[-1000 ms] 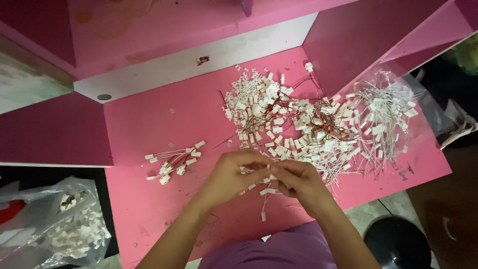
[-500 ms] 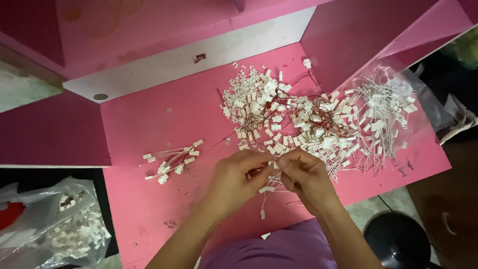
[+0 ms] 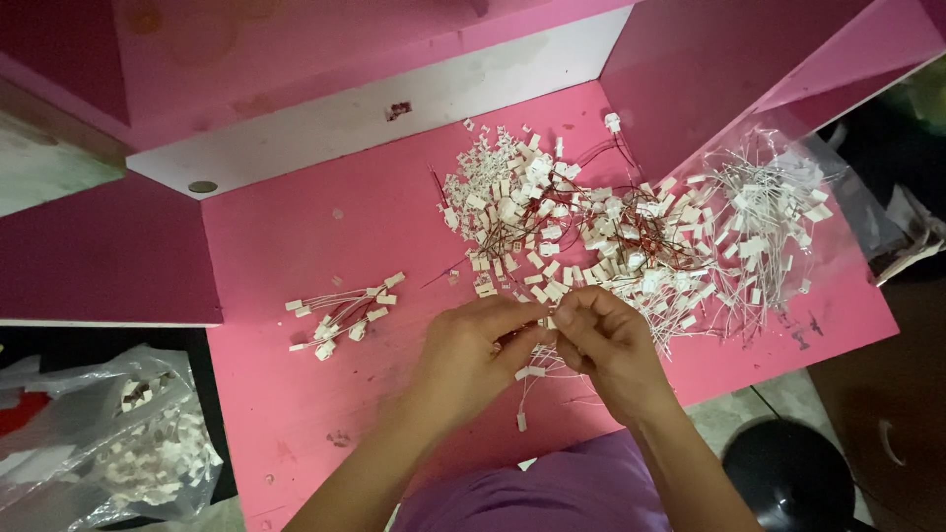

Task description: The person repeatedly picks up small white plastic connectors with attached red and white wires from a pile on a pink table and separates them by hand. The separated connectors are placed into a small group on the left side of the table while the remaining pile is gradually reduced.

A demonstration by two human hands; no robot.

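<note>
Head view looks straight down on a pink tabletop (image 3: pixel 296 246) where two bare hands meet near the front edge. The left hand (image 3: pixel 471 350) and the right hand (image 3: pixel 609 340) are pinched together, fingertips almost touching, both closed on a small wired connector (image 3: pixel 537 340) — a white plastic plug with thin leads, some of which trail down to a loose white end (image 3: pixel 520 422) lying on the table below the hands. The exact piece between the fingertips is mostly hidden by the fingers, so whether one part or two is being held cannot be told for sure.

Judging from the layout, the step in hand looks like fitting or sorting a single connector drawn from the big heap of white connectors and red-brown wires (image 3: pixel 562 227) just beyond the hands. A smaller, tidy bundle of connectors (image 3: pixel 340 313) lies apart to the left, and it seems to be where handled pieces go. The next move calls for a fine pinch and a short carry leftward, keeping the trailing leads from snagging the heap.

Open room lies left of the hands, between them and the small bundle — bare pink surface. To the right, a clear plastic bag of white-wired parts (image 3: pixel 769 217) spreads toward the table's right edge, and the heap crowds the far side. The front edge sits close under the wrists; a second clear bag of white parts (image 3: pixel 128 443) rests off the table at lower left.
</note>
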